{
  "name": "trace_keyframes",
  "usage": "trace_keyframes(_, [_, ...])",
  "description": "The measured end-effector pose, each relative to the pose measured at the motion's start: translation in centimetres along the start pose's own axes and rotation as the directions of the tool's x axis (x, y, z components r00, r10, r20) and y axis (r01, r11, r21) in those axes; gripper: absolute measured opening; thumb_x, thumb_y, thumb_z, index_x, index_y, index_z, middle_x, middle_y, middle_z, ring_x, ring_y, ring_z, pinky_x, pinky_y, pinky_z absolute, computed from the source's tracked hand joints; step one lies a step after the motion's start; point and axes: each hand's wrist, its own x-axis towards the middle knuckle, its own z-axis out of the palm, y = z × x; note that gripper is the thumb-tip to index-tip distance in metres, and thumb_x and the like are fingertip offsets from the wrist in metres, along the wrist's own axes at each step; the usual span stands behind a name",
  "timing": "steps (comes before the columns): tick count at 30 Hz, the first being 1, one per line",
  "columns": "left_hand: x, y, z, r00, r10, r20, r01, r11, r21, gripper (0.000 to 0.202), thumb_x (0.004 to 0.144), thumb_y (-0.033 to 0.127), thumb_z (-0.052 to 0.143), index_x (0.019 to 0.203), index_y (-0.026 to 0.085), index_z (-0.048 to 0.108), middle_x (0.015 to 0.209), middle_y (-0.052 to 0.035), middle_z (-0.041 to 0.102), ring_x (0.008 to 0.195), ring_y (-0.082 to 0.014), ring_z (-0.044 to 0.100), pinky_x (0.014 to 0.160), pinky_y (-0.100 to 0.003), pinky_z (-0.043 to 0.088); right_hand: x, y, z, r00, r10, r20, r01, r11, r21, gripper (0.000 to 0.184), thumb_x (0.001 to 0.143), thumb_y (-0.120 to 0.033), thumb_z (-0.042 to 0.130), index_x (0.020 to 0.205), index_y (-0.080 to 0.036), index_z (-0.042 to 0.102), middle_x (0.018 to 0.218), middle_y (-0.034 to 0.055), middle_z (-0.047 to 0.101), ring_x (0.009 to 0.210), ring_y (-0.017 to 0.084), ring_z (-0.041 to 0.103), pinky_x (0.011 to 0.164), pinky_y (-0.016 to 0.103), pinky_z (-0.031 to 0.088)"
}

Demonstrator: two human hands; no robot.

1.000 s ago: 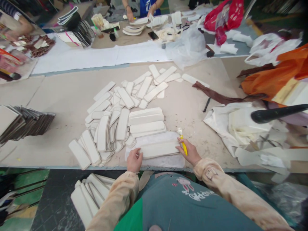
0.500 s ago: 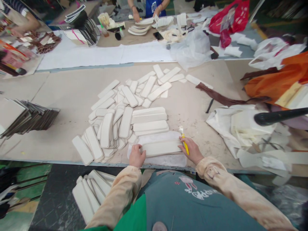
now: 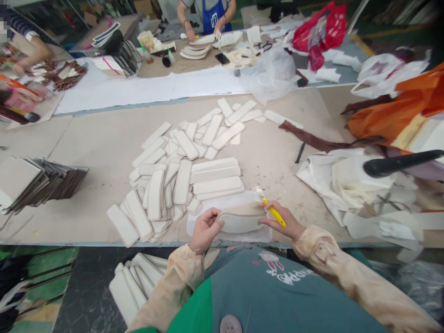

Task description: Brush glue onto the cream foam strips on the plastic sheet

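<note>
White lettering (image 3: 294, 276) on the grey-green apron (image 3: 263, 303) (partly blurred) seemingly reads "HAPPY".

Two bare hands, one left hand (image 3: 205, 230) and one right hand (image 3: 288, 222), had one curved pale strip (image 3: 243, 223) between them and one yellow-handled tool (image 3: 275, 214). More than twenty loose strips (image 3: 181, 181) overlapped too heavily for an exact count; a neat group (image 3: 218, 186) showed at least three, and a lower pile (image 3: 122, 296) at least four. Farther off were two people (image 3: 212, 18), one red bag (image 3: 317, 30), one phone (image 3: 222, 58), one black rod (image 3: 300, 152) and one brown cloth strip (image 3: 308, 138)
</note>
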Motion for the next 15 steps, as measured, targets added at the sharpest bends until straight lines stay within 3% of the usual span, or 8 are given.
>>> trace_keyframes(4, [0.4, 3.8, 0.9, 1.000, 0.004, -0.018, -0.010, 0.927, -0.374, 0.025, 0.060, 0.025, 0.070, 0.076, 0.015, 0.055, 0.063, 0.0030, 0.052, 0.055, -0.0071, 0.045, 0.052, -0.018, 0.034, -0.5, -2.0, -0.8, 0.998, 0.061, -0.009, -0.059, 0.983, 0.173, 0.038, 0.072, -0.035, 0.069, 0.093, -0.026, 0.038, 0.104, 0.0055, 0.063, 0.099, 0.022, 0.059, 0.089, 0.040, 0.045])
trace_keyframes(8, [0.7, 6.4, 0.7, 1.000, 0.003, -0.021, -0.014, 0.838, -0.545, 0.021, 0.058, 0.021, 0.067, 0.074, 0.015, 0.056, 0.069, 0.0000, 0.058, 0.062, -0.0109, 0.053, 0.058, -0.021, 0.041, -1.0, -4.0, -0.9, 0.988, 0.151, -0.043, -0.120, 0.903, 0.413, 0.044, 0.067, -0.031, 0.074, 0.091, -0.028, 0.036, 0.099, 0.0022, 0.060, 0.096, 0.022, 0.058, 0.086, 0.038, 0.047])
trace_keyframes(12, [0.9, 6.6, 0.1, 0.998, 0.000, -0.069, -0.042, 0.801, -0.598, 0.018, 0.062, 0.020, 0.064, 0.079, 0.016, 0.058, 0.078, -0.0008, 0.062, 0.070, -0.0128, 0.058, 0.067, -0.023, 0.046, -0.8, -5.5, -0.5, 0.946, 0.296, -0.133, -0.126, 0.712, 0.691, 0.046, 0.067, -0.032, 0.074, 0.090, -0.029, 0.034, 0.080, -0.0039, 0.053, 0.072, 0.015, 0.056, 0.064, 0.029, 0.049])
trace_keyframes(15, [1.1, 5.2, -0.6, 0.993, -0.030, -0.114, -0.045, 0.794, -0.606, 0.019, 0.067, 0.018, 0.063, 0.085, 0.016, 0.059, 0.085, -0.0014, 0.065, 0.076, -0.0128, 0.060, 0.071, -0.023, 0.048, -0.3, -6.5, -0.7, 0.901, 0.353, -0.251, -0.080, 0.707, 0.703, 0.042, 0.069, -0.031, 0.071, 0.089, -0.028, 0.034, 0.076, -0.0050, 0.048, 0.067, 0.012, 0.051, 0.058, 0.023, 0.045])
